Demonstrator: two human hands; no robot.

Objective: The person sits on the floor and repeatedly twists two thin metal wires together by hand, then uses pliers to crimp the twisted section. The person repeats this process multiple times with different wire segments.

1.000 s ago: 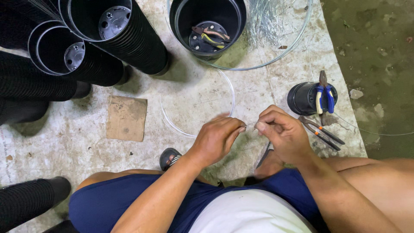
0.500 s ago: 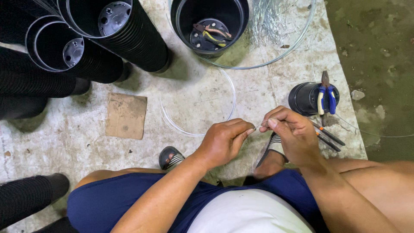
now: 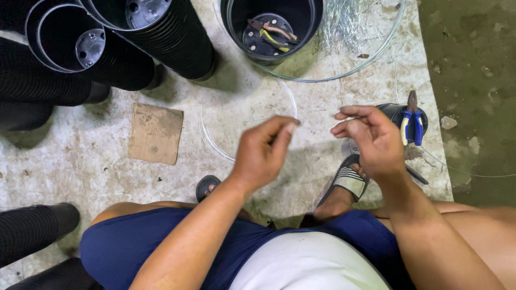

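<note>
My left hand (image 3: 260, 153) is raised over the concrete slab, thumb and forefinger pinched together at the edge of a thin clear wire loop (image 3: 207, 140) that curves away to the left. Motion blurs the fingertips. My right hand (image 3: 373, 137) hovers a hand's width to the right with its fingers loosely spread and nothing visible in it. It hangs just in front of a small black pot (image 3: 392, 111) that has blue-handled pliers (image 3: 413, 126) resting on top.
A black pot (image 3: 236, 21) with pliers inside stands at the top, inside a large wire ring (image 3: 376, 51), beside a bundle of wire (image 3: 341, 21). Stacks of black pots (image 3: 161, 37) lie top left. A cardboard scrap (image 3: 156, 133) is on the slab. My sandalled foot (image 3: 349, 180) is below the right hand.
Both hands were together at the wire's ends. They have since lifted and drawn apart, the right hand letting go and spreading its fingers. The view has shifted slightly.
</note>
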